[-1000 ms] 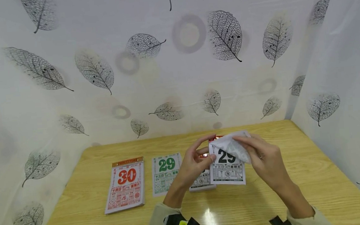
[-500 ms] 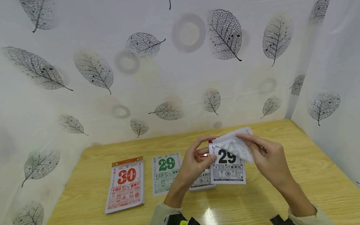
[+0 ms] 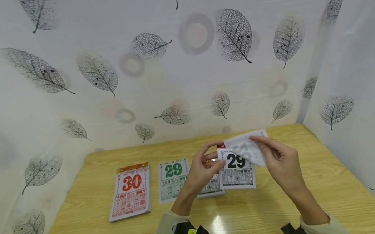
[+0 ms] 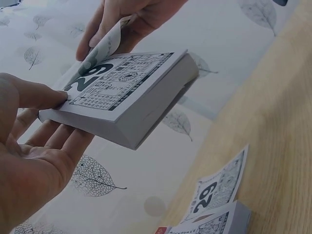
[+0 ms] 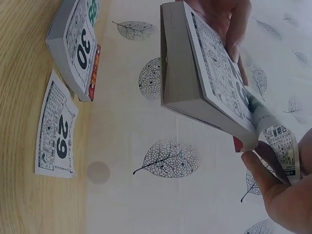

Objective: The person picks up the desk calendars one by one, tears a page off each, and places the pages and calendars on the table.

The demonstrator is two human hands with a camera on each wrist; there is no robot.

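My left hand holds a thick tear-off calendar above the table, thumb on the front and fingers behind the block. Its facing sheet shows a black 29. My right hand pinches the calendar's top page, which is folded back diagonally toward the upper right, pale underside showing. In the left wrist view the lifted page curls away from the block's printed face. From the right wrist, the curled page still meets the calendar near its red-edged top.
On the wooden table lie a red 30 calendar, a loose green 29 sheet and a black 30 calendar partly behind my left hand. Beside the latter is a loose black 29 sheet. Leaf-printed fabric surrounds the table.
My right hand has drawn the page farther up and to the right. More of its underside and of the calendar's top left corner shows. My left hand stays nearly in place.
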